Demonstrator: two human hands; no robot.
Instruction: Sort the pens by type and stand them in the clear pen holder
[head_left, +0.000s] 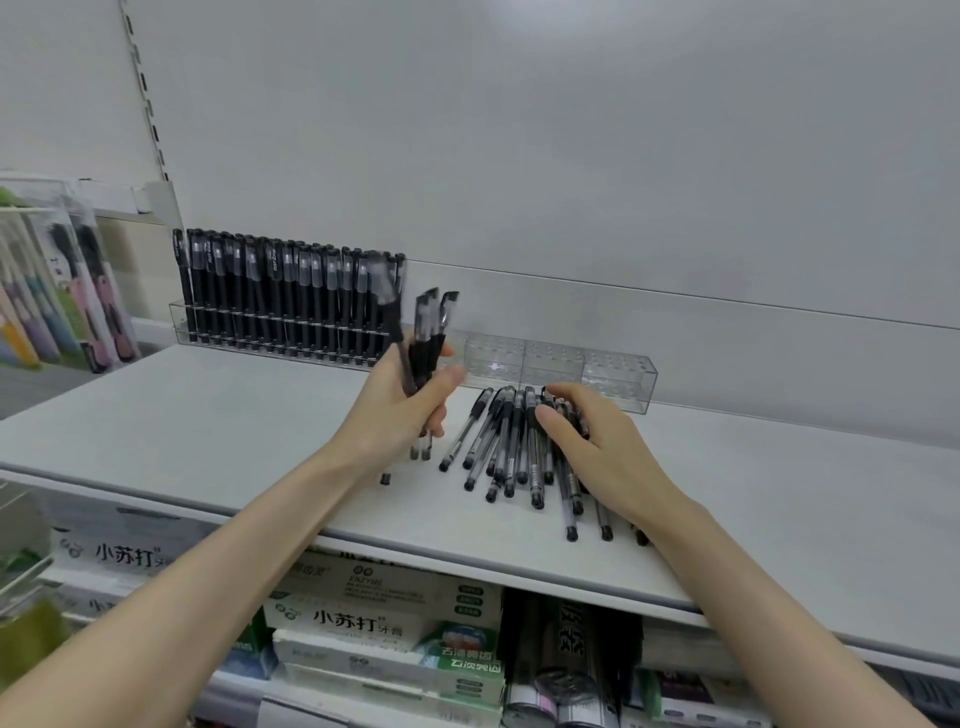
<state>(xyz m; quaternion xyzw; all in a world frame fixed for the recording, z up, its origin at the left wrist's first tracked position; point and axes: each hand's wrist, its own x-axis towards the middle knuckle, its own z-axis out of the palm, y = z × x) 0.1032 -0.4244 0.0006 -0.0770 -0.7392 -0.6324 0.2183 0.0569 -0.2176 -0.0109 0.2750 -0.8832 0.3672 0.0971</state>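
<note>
A long clear pen holder (618, 376) runs along the back of the white shelf (208, 415). Its left half is filled with several upright black pens (291, 296); its right half shows bare holes. My left hand (400, 410) is closed around a bunch of several black pens (423, 338), held upright just in front of the holder's middle. A loose pile of clear-barrelled pens with black caps (511, 447) lies on the shelf. My right hand (597, 447) rests palm down on the right side of that pile, fingers curled over the pens.
Packaged toothbrushes (67, 291) hang at the left. Toothpaste boxes (374, 623) and other goods fill the shelf below. A white back wall (571, 156) stands close behind the holder. The shelf's front edge (467, 551) runs under my forearms.
</note>
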